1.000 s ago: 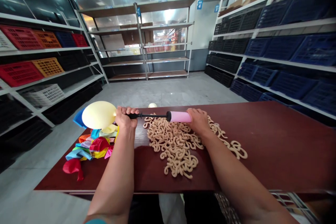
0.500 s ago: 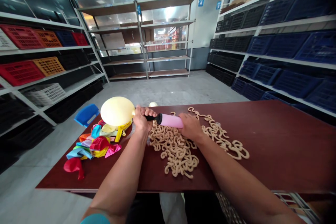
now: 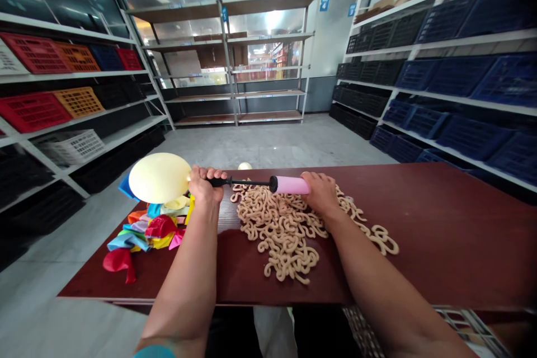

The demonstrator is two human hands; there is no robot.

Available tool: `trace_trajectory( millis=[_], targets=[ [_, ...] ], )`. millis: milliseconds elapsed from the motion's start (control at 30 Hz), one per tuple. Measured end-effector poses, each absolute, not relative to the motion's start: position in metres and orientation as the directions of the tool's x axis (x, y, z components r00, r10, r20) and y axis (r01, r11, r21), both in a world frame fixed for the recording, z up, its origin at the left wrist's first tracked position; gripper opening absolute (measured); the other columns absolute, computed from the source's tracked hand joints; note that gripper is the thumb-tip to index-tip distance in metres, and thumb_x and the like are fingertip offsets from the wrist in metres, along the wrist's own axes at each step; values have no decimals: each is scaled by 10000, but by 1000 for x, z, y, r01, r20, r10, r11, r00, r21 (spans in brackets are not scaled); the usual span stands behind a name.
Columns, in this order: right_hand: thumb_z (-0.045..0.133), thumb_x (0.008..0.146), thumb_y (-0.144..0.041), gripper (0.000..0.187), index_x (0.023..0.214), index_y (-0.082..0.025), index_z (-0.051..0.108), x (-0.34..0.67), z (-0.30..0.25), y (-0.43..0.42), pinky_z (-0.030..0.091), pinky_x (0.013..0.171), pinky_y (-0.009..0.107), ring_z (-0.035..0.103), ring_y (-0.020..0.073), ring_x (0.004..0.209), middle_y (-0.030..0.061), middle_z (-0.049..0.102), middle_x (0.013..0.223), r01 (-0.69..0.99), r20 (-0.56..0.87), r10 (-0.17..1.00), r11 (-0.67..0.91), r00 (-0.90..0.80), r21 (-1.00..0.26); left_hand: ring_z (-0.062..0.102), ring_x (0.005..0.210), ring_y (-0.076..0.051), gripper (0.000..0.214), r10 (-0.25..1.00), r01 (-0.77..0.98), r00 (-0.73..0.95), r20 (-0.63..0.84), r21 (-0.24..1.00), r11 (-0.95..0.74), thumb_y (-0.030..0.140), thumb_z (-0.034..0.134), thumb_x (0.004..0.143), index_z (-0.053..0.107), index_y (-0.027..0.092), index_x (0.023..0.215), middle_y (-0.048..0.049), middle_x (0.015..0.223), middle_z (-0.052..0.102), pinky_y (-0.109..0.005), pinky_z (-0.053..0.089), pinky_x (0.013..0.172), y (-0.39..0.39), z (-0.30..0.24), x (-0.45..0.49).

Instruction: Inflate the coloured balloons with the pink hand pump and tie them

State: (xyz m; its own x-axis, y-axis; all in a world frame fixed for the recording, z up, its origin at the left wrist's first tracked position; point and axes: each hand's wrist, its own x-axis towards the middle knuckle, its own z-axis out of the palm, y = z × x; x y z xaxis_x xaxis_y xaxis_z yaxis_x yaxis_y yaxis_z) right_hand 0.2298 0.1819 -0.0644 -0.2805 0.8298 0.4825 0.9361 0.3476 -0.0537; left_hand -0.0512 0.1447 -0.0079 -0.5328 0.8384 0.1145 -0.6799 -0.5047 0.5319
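Observation:
A balloon pump [image 3: 289, 184] with a pink barrel is held level above the table, its black rod showing between my hands. My left hand [image 3: 206, 183] is closed around the pump's black end and the neck of a pale yellow inflated balloon [image 3: 159, 178], which points left. Around the pink barrel's right end, the fingers of my right hand [image 3: 321, 193] are wrapped. Below the pump lies a heap of beige curly, rope-like pieces [image 3: 277, 224]. Limp coloured balloons [image 3: 161, 227] are piled left of my left forearm.
The dark red table [image 3: 440, 224] extends to the right. Beyond its far edge shows a small pale round thing [image 3: 244, 166]. A blue chair [image 3: 127, 185] stands at the left. Shelves with crates [image 3: 36, 112] line both sides, and a metal rack [image 3: 229, 67] stands ahead.
My left hand has moved left with the balloon and the pump's black end; my right hand has shifted right with the barrel. The black rod now shows drawn out between them.

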Motion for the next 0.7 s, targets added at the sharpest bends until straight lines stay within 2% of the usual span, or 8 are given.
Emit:
trace_trajectory(
  millis=[100,200,400,567,700],
  targets=[
    [546,703,-229,300,1000,-216,508,230,-67,183,264,714,309,464,211,884,57,583,977,935,454,846,348,-280,-71,352,388,-89,400,849,-688,-514,122,532,-493,367,444,802,184,187,555,56,450,261,-255,344,435,145,-8,-49],
    [572,678,-261,303,966,-192,508,221,-68,178,283,702,296,470,213,870,60,583,958,904,445,826,421,-347,-76,364,404,-90,428,884,-706,-442,150,550,-446,387,459,804,178,186,553,52,457,265,-256,354,443,143,-9,-35],
    [537,733,-307,296,994,-173,505,198,-68,160,315,731,286,492,206,854,71,585,916,830,501,749,549,-433,-104,371,429,-88,465,925,-714,-335,180,592,-373,433,481,807,184,186,547,46,477,260,-253,369,461,136,-10,-1],
    [522,749,-324,338,1059,-190,503,197,-65,160,314,769,283,488,196,883,58,584,936,809,522,722,580,-455,-96,374,428,-91,470,917,-700,-350,190,598,-391,444,472,811,188,185,541,45,471,264,-257,375,463,134,-7,6],
    [563,711,-301,343,1040,-216,517,206,-64,170,282,788,307,466,204,916,54,577,946,859,500,761,508,-414,-62,371,414,-94,441,890,-684,-418,181,583,-439,414,451,824,199,185,545,47,460,272,-262,382,460,136,-1,-12]
  ],
)
